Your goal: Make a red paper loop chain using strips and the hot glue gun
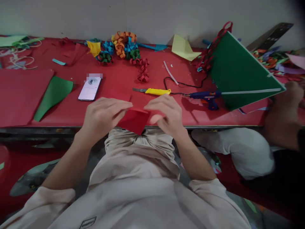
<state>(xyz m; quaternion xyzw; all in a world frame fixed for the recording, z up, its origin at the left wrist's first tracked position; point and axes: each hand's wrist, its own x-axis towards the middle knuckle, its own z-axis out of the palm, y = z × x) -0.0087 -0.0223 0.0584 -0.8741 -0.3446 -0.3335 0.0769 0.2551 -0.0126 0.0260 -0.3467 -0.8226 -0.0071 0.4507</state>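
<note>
Both hands pinch a sheet of red paper [135,120] by its top edge, just over the front edge of the table. My left hand [102,114] grips its left side, fingers pressed together. At the other side, my right hand [168,114] closes on the paper, with the thumb below the fingers. The paper hangs tilted, one corner pointing down to my lap. Behind the hands lies a yellow utility knife [158,92] with its blade out to the left. A blue hot glue gun [208,97] rests to the right of it.
A phone [90,89] lies left of my hands, beside green paper [54,95]. Curled paper chains [125,44] sit at the back of the red table [114,78]. At right, another person's hand [292,95] is near a tilted green board [238,70]. Paper scraps surround it.
</note>
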